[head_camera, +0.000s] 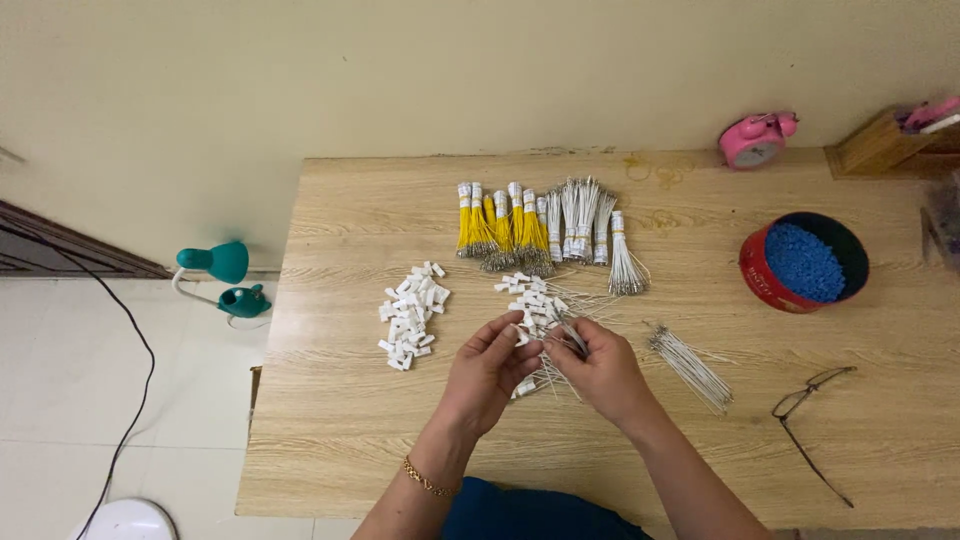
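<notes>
My left hand (487, 368) pinches a small white plastic connector (521, 336) at its fingertips. My right hand (600, 370) holds a thin white wire (570, 333) whose end meets that connector. Both hands hover over the middle of the wooden table (340, 440). Under and behind the hands lies a loose heap of white wires fitted with connectors (535, 298). A pile of bare white connectors (410, 315) lies to the left. Loose white wires (690, 368) lie to the right of my right hand.
Bundles of yellow wires (500, 230) and white wires (590, 225) lie at the back. A red tin of blue pellets (803, 262), a pink alarm clock (756, 140), a wooden holder (880, 145) and eyeglasses (812, 415) are at the right. A teal lamp (225, 280) stands on the floor.
</notes>
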